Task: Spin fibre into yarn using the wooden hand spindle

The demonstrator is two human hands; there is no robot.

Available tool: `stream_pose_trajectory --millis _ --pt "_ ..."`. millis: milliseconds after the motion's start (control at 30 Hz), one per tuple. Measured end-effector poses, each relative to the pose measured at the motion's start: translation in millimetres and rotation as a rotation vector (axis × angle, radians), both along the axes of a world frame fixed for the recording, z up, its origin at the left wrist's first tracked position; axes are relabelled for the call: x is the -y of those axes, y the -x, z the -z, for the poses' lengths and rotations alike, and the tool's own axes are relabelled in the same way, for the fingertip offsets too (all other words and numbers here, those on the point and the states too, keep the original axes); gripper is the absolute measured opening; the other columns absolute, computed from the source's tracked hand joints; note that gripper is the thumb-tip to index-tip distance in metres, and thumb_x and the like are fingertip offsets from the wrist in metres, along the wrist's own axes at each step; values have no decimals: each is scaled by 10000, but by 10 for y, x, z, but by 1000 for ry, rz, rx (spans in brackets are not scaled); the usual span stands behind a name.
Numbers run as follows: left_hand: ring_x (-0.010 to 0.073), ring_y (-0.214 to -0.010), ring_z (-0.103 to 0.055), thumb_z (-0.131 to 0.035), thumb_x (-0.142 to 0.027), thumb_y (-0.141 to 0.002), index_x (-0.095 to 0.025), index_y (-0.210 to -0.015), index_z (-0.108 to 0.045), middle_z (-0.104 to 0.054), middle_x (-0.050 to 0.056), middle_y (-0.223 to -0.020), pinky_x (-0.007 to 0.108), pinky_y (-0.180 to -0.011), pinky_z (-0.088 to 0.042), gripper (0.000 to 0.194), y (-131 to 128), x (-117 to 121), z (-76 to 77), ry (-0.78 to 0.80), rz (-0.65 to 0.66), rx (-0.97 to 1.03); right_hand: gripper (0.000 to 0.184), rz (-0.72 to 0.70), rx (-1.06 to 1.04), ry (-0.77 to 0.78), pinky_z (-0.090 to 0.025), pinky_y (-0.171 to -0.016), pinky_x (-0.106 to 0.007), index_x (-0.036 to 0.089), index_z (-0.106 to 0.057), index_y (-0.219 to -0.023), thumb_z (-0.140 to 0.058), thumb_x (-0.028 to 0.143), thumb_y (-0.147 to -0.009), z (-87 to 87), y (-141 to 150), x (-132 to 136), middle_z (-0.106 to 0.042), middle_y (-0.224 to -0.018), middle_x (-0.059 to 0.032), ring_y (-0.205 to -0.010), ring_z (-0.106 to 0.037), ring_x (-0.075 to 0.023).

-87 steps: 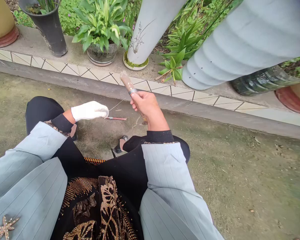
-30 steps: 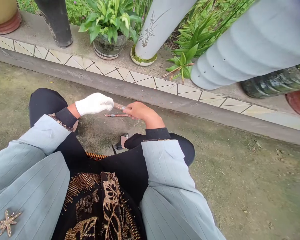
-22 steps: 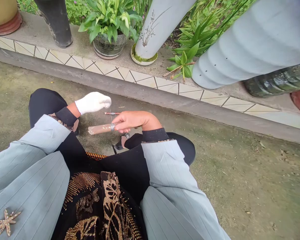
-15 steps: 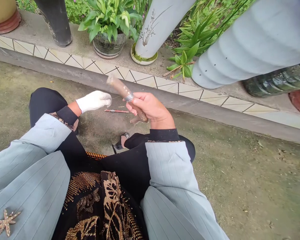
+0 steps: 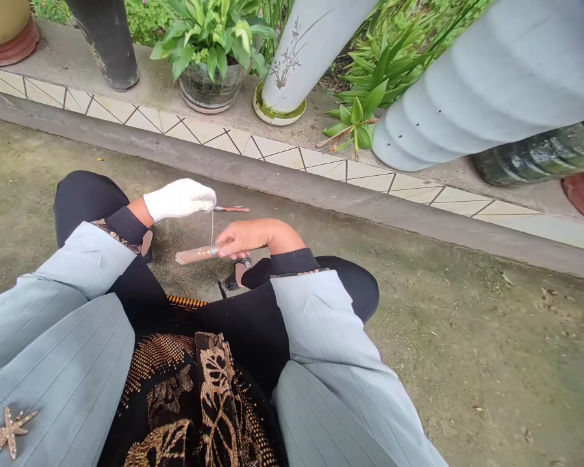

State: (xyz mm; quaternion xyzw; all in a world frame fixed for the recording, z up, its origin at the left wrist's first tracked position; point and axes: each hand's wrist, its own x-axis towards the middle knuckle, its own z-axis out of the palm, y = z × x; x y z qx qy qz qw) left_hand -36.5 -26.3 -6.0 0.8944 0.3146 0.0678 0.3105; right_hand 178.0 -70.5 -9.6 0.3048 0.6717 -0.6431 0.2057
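My left hand (image 5: 181,198), in a white knit glove, is closed, its fingertips pinching a thin wire or thread (image 5: 213,228). That strand runs taut and nearly straight down to my right hand (image 5: 253,237). The bare right hand is wrapped round a brown wooden stick (image 5: 191,255), whose blunt end points left, roughly level. Silvery windings (image 5: 215,251) circle the stick just at my right fingertips. The stick's other end is hidden in my palm. Behind the gloved fingertips, a thin red rod (image 5: 233,209) lies on the ground, partly covered.
A low concrete ledge (image 5: 267,170) with a tiled edge (image 5: 321,159) runs across ahead. On it stand a leafy plant in a clear pot (image 5: 209,84), a grey-white vase (image 5: 292,65), a large ribbed pale container (image 5: 448,97) and a dark pot (image 5: 109,52). My bent knees flank the hands.
My right hand has turned over and moved down and left with the stick, which now lies nearly level. The strand now hangs steeply below the left hand, which has barely moved.
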Motion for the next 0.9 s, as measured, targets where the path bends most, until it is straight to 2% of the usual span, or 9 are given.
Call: stream_pose_trajectory --millis 100,167,367,467,567,667,767,833,900 --pt "118 -669 -548 -477 -319 -828 -150 -792 -675 -662 4 -739 235 -679 -395 263 14 -18 71 40 -38 50 299 57 -230 52 -385 -524 -219 153 -577 -767 -656 436 -823 -125 -40 39 -566 -664 25 -531 -480 -66" --pt "122 -676 -550 -491 -353 -826 -139 -805 -673 -662 13 -745 241 -674 -407 281 18 -30 111 100 -72 101 347 206 -352 31 -388 -518 -215 150 -565 -765 -682 474 -808 -212 -161 46 -562 -665 20 -527 -461 -60" --pt "116 -659 -540 -467 -360 -856 -135 -825 -682 -675 29 -769 249 -680 -421 312 -12 -5 29 210 -73 125 432 1131 -462 -367 -391 -490 -226 207 -535 -875 -609 628 -814 -291 -471 -21 -524 -660 18 -524 -437 -94" --pt "107 -644 -532 -463 -358 -863 -144 -833 -687 -678 24 -772 232 -663 -406 311 -38 65 -88 246 13 98 402 1344 -342 -499 -403 -497 -238 218 -528 -855 -535 620 -848 -136 -535 -142 -520 -663 6 -531 -449 -111" --pt "104 -655 -543 -463 -380 -872 -147 -849 -692 -682 17 -774 220 -669 -401 328 -47 117 -155 264 99 65 355 1151 74 -619 -398 -489 -251 206 -525 -754 -577 544 -851 57 -522 -230 -536 -596 -14 -510 -472 -123" --pt "111 -681 -560 -457 -357 -868 -150 -834 -699 -684 14 -786 223 -688 -400 319 -29 107 -152 152 69 36 282 626 368 -485 -390 -486 -262 195 -550 -702 -663 427 -816 146 -371 -205 -584 -588 -31 -495 -497 -124" --pt "121 -687 -567 -463 -325 -849 -155 -817 -703 -680 12 -769 232 -688 -394 296 7 48 -114 -4 -23 -2 268 121 287 -179 -389 -496 -247 172 -569 -678 -646 377 -832 83 -138 -97 -600 -623 -12 -488 -489 -93" --pt "126 -684 -565 -476 -315 -835 -159 -820 -704 -678 12 -754 236 -674 -386 277 31 6 -84 -75 -70 -26 281 8 98 -86 -377 -505 -226 161 -566 -696 -618 390 -850 -21 -30 -26 -565 -602 17 -484 -461 -70" --pt "127 -673 -555 -488 -311 -823 -162 -827 -705 -673 9 -737 237 -656 -375 263 46 -25 -51 -106 -107 -42 282 -5 -106 -19 -372 -509 -210 159 -565 -722 -623 406 -843 -148 -17 25 -540 -598 36 -500 -459 -61"
